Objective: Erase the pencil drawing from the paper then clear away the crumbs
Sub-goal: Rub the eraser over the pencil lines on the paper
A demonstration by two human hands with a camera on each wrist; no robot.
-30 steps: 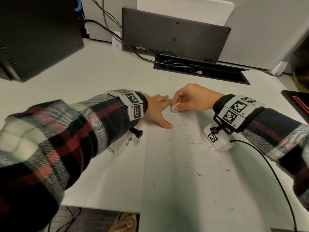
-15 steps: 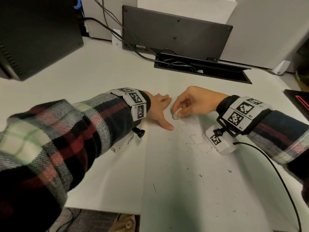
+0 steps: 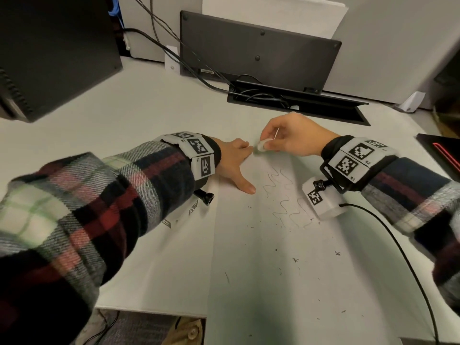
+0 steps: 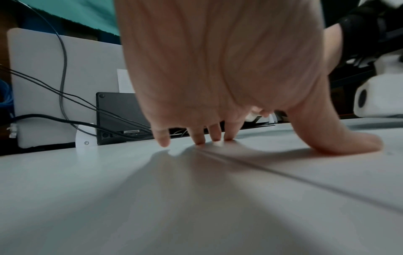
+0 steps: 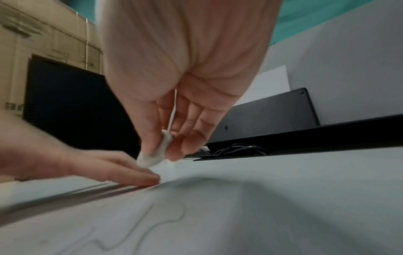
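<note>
**Erasing under way, crumbs still to clear**

The right hand (image 3: 291, 138) pinches a small white rounded eraser (image 3: 263, 146) between thumb and fingertips, held just beyond the far end of the wavy grey pencil drawing (image 3: 283, 195) on the white sheet of paper (image 3: 261, 282). The right wrist view shows it slightly lifted. The left hand (image 3: 234, 163) lies spread and flat on the paper's edge, left of the drawing, pinning it to the pale grey bench (image 3: 124, 135). Much of the drawing remains, so the next move probably calls for bringing the eraser down onto those lines. Dark crumbs (image 3: 295, 260) lie scattered nearer the person. No containers show.
</note>
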